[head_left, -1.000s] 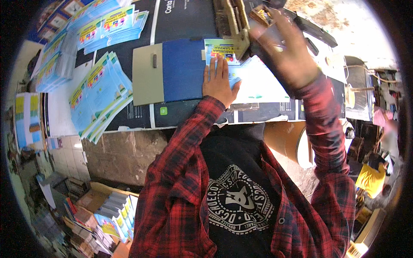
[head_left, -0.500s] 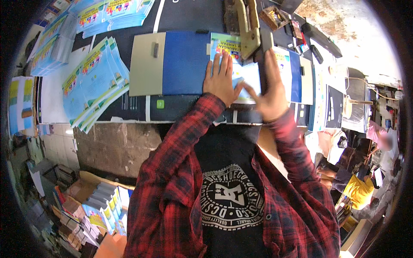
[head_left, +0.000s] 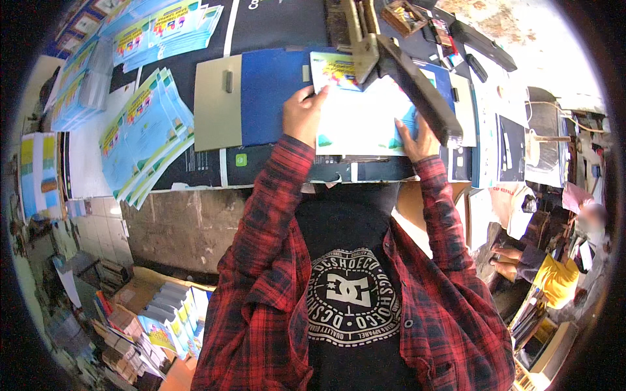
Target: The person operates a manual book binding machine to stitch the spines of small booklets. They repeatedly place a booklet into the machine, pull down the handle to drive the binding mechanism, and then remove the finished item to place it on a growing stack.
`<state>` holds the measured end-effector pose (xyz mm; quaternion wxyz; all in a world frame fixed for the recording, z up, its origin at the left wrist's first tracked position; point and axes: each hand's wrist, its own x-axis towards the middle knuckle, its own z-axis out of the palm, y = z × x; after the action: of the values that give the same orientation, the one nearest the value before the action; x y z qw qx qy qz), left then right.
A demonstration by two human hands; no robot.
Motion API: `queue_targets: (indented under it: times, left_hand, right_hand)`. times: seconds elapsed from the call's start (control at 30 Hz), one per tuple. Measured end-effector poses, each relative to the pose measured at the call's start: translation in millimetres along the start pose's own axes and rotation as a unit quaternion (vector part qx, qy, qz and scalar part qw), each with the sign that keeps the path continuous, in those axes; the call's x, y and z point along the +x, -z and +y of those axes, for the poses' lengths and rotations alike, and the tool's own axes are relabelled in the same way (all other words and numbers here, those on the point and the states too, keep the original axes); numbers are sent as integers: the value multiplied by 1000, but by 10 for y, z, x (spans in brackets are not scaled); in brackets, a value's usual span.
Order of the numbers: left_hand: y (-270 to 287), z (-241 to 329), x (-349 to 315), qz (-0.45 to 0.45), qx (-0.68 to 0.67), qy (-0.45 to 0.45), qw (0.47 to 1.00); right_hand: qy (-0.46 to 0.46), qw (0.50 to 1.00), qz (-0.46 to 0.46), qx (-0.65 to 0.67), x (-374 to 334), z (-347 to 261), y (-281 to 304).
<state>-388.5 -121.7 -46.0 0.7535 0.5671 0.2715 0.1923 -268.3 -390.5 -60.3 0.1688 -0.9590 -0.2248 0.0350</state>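
Observation:
A printed booklet [head_left: 355,133] with a blue, green and yellow cover lies spread on a blue board [head_left: 270,98], its middle washed out by glare. My left hand [head_left: 302,116] pinches its left edge, thumb on top. At the right edge, my right hand [head_left: 420,140] has its thumb over a blue corner, and its other fingers are partly hidden. Over the booklet reaches a worn metal arm [head_left: 366,55], with a dark bar [head_left: 420,91] slanting down to the right above my right hand.
Fanned blue printed sheets [head_left: 147,137] lie left on the table, with more stacks [head_left: 166,32] behind. A wooden box [head_left: 404,17] of small items stands at the back right. Bundled booklets [head_left: 173,313] sit low left. A person in yellow [head_left: 556,281] is at far right.
My hands have moved apart, from flat near the booklet's middle to its left and right edges. The dark bar, upright before, now slants to the right, and more of the booklet shows.

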Motion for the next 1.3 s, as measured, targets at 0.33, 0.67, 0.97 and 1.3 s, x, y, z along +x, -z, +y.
queue_targets:
  times: [0.33,0.67,0.97,1.3]
  left_hand:
    - [1163,365,171,57,7,198,978]
    - [916,286,282,83,27,177,980]
    - [249,189,-307,-16,551,-348,758]
    - [-10,-148,-405,-48,631,-257,731]
  right_hand:
    - [153,985,47,65,-30,-1153,-190]
    - [123,973,17,195,29,-904,-143]
    - [106,987,13,123,39,-886,-165]
    - [-2,999,12,43,580,-910,1002]
